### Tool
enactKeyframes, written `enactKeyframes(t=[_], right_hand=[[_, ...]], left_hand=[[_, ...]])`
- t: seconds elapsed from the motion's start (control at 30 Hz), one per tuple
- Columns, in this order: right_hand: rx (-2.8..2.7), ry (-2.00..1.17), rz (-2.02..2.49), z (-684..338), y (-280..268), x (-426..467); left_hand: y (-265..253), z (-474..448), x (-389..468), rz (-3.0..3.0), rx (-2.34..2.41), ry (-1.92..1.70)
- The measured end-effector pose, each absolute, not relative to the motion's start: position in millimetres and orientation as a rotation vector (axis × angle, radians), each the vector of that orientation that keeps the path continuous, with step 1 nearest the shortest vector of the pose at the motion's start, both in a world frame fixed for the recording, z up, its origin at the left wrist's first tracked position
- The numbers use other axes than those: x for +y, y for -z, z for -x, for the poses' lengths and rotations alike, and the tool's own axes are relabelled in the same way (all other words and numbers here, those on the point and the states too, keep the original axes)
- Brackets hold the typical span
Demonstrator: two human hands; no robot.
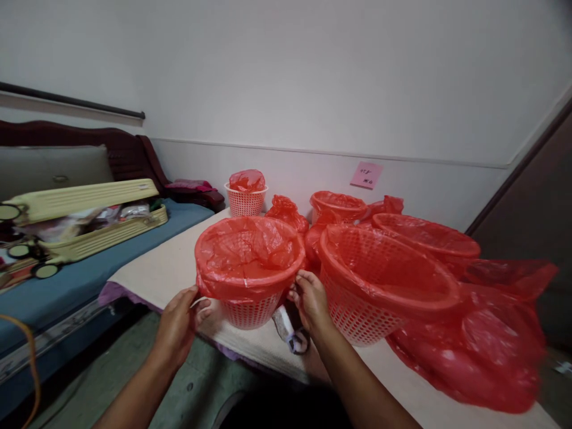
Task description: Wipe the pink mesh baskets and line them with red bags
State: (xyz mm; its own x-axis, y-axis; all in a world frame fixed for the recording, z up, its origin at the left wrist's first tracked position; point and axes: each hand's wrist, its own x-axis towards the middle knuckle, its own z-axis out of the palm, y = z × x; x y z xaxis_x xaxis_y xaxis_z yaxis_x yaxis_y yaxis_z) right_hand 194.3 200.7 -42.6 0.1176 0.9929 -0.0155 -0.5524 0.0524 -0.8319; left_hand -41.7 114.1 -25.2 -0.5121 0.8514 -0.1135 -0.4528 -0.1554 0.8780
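Directly between the left hand (179, 325) and the right hand (311, 301), a basket (249, 311) lined with a red bag (243, 291) stands upright.
Its round mouth, with no long axis, lies just ahead of both, neither plainly nearer. The right hand pinches the bag's edge, fingers nearly closed; the left hand, half curled, meets the opposite edge, its grip unclear. A second basket (357, 316) stands on the surface (167, 253) just beside the right hand.

Looks like home bedroom: furnished with dark headboard (127, 156), blue mattress (187, 213), grey cushion (49, 165). Strewn with half-open yellow suitcase (89, 195) on mattress. Bounded by white wall (286, 77), green floor (181, 387).
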Motion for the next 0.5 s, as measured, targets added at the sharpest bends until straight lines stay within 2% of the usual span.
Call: enactKeyframes(t=[0.1,0.2,0.4,0.5], right_hand=[[-0.686,-1.262,0.837,-197.4,47.8,194.9],[-0.760,-1.131,0.883,-201.7,42.7,185.3],[-1.217,-0.531,0.935,-207.7,15.1,157.1],[-1.437,-0.327,0.882,-207.4,-0.5,142.9]], left_hand=[[16.1,55.7,109.6,-0.613,1.302,-1.930],[0.3,65.9,118.1,-0.694,1.300,-1.805],[-17.8,69.5,153.8,-0.743,1.302,-1.519],[-18.4,61.3,154.1,-0.782,1.263,-1.492]])
